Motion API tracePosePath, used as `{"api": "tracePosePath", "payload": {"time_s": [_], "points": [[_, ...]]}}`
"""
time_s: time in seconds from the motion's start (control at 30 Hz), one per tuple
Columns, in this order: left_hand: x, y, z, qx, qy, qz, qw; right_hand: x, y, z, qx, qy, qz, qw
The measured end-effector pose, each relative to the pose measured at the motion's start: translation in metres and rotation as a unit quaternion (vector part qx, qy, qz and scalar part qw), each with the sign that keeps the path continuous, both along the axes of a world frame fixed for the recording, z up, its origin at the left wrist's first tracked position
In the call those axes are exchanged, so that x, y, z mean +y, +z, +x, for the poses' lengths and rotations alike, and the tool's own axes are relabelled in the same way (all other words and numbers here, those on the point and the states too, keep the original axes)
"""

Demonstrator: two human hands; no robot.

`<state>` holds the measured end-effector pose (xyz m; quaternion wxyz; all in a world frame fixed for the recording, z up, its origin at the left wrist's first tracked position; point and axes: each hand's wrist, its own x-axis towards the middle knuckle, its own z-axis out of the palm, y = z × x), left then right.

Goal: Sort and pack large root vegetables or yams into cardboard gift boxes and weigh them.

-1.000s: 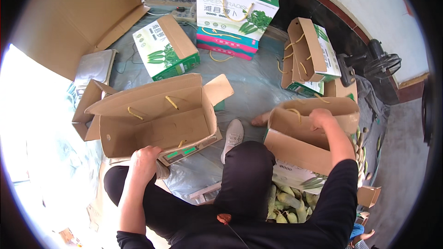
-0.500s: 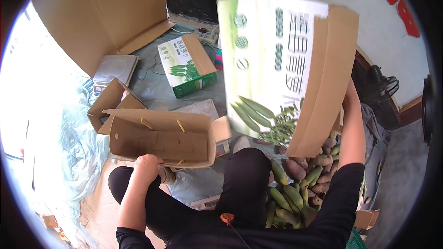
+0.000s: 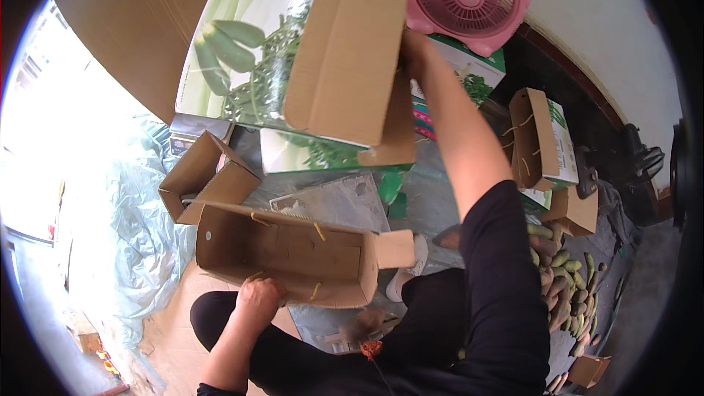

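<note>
Here's the right hand (image 3: 416, 59) gripping the white-and-green printed cardboard carton (image 3: 253, 48) aloft, tilted, fingertips hidden behind its brown flap (image 3: 352, 51). That carton blocks much of a second white-and-green cardboard box (image 3: 323, 154). Down below, the left hand (image 3: 262, 301) curls over the near rim of the open brown cardboard box (image 3: 330, 258) with yellow rope handles (image 3: 320, 232). A smaller brown cardboard box (image 3: 209, 176) crowds its far left corner; the round pink plastic fan (image 3: 469, 0) stands beyond the right forearm (image 3: 456, 128).
</note>
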<state>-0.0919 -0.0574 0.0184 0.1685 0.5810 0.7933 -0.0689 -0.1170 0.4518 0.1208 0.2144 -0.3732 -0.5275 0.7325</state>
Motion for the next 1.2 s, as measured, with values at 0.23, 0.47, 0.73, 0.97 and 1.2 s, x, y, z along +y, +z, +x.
{"api": "tracePosePath", "payload": {"time_s": [0.23, 0.47, 0.73, 0.97, 1.2], "points": [[0.010, 0.017, -0.006, -0.063, 0.043, -0.077, 0.994, 0.004, -0.107, -0.063, -0.016, 0.012, -0.039, 0.999], [0.017, 0.018, -0.011, -0.101, 0.062, -0.073, 0.990, 0.054, -0.144, -0.090, -0.221, 0.053, 0.149, 0.962], [0.026, 0.025, -0.013, -0.095, 0.073, -0.050, 0.992, 0.023, -0.149, -0.025, 0.004, -0.025, -0.006, 1.000], [0.030, 0.027, -0.007, -0.087, 0.069, -0.044, 0.993, 0.010, -0.153, -0.002, 0.138, 0.069, 0.093, 0.984], [0.031, 0.026, -0.007, -0.080, 0.063, -0.037, 0.994, -0.002, -0.140, 0.003, 0.226, 0.075, 0.092, 0.967]]}}
